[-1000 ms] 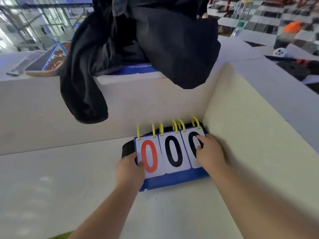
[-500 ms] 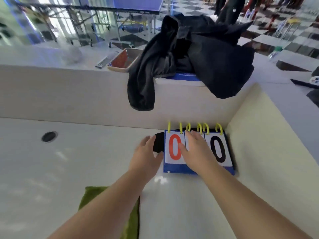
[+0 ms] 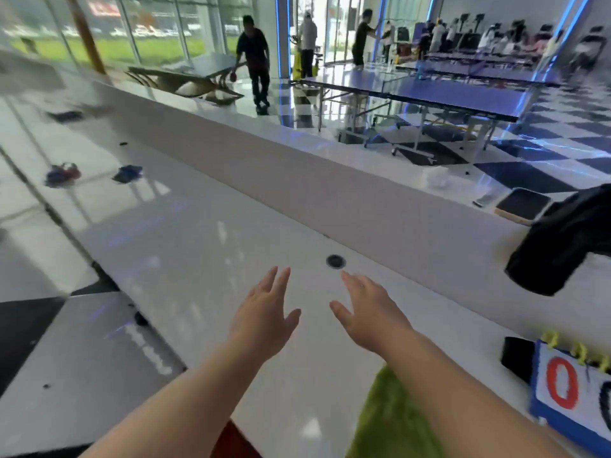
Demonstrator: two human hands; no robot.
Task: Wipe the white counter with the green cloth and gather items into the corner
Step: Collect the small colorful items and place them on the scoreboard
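My left hand (image 3: 264,317) and my right hand (image 3: 368,312) hover side by side over the white counter (image 3: 185,233), both empty with fingers spread. The green cloth (image 3: 390,421) lies flat on the counter under my right forearm. The blue flip scoreboard (image 3: 568,395) with a red 0 rests at the lower right edge, beside a black item (image 3: 514,357). Far along the counter to the left lie a small blue and red object (image 3: 62,173) and a small blue object (image 3: 129,171).
A round black grommet (image 3: 335,261) sits in the counter just beyond my fingers. A raised white ledge (image 3: 297,180) runs along the far side, with a black garment (image 3: 568,239) hanging over it, a dark tray (image 3: 522,204) and crumpled white paper (image 3: 436,176). People and table-tennis tables fill the hall behind.
Both hands let go of the scoreboard and moved left over the bare counter. The view swung left, so the scoreboard and garment now sit at the right edge.
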